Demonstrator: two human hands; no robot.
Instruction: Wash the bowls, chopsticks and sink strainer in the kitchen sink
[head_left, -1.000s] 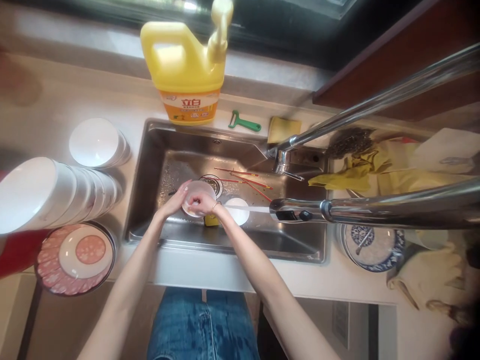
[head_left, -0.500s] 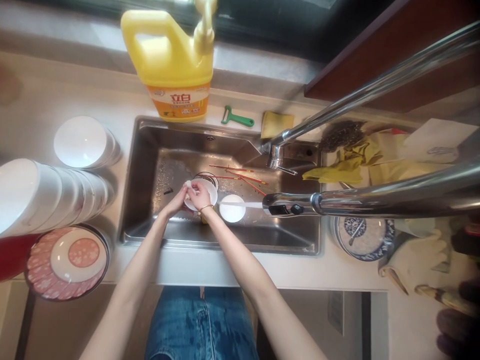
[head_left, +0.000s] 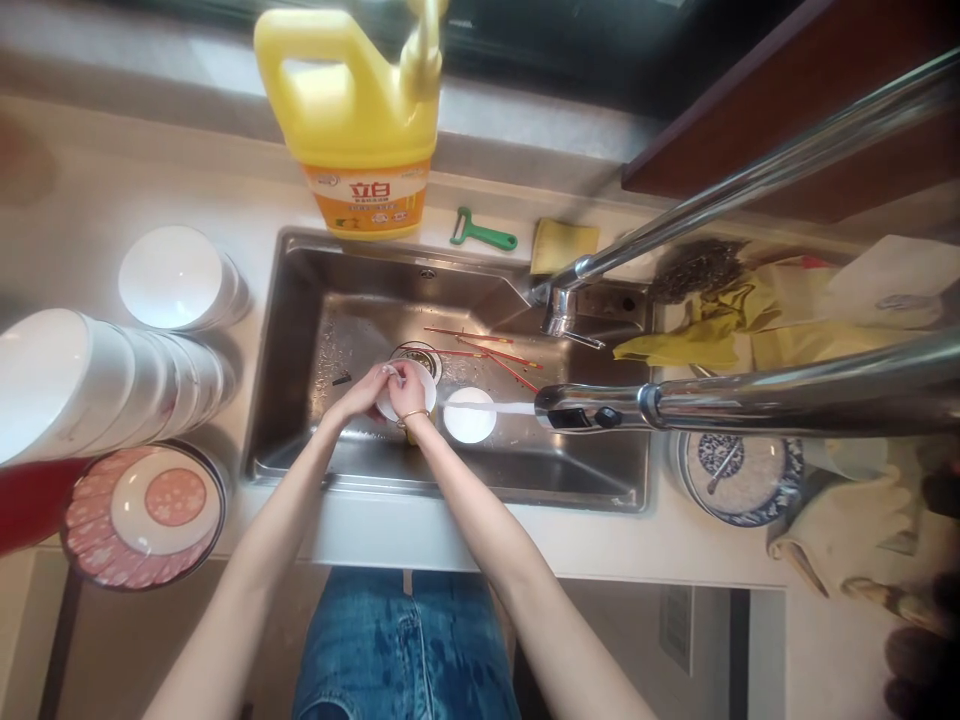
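Note:
My hands meet over the sink [head_left: 360, 330]. My left hand [head_left: 365, 393] is closed on the left side of a white bowl [head_left: 429, 394], its fingers partly hidden. My right hand [head_left: 406, 393], with a bracelet at the wrist, has bent fingers over the same bowl, against a small whitish thing too small to name. Something yellow [head_left: 410, 434] shows just under my right wrist. To the right, a second white bowl [head_left: 469, 415] sits on the sink floor in the stream from the faucet head [head_left: 574, 407].
Red chopsticks [head_left: 502, 352] lie near the drain [head_left: 420, 352]. Stacked white bowls [head_left: 112, 385] and pink-patterned plates [head_left: 94, 520] stand left. A yellow detergent jug [head_left: 367, 140], green peeler [head_left: 484, 232] and sponge [head_left: 564, 245] line the back. Patterned plates [head_left: 757, 480] stand right.
The whole view has shifted slightly. My fingers have moved closer together over the bowl, and less of the small whitish thing shows. The water still runs.

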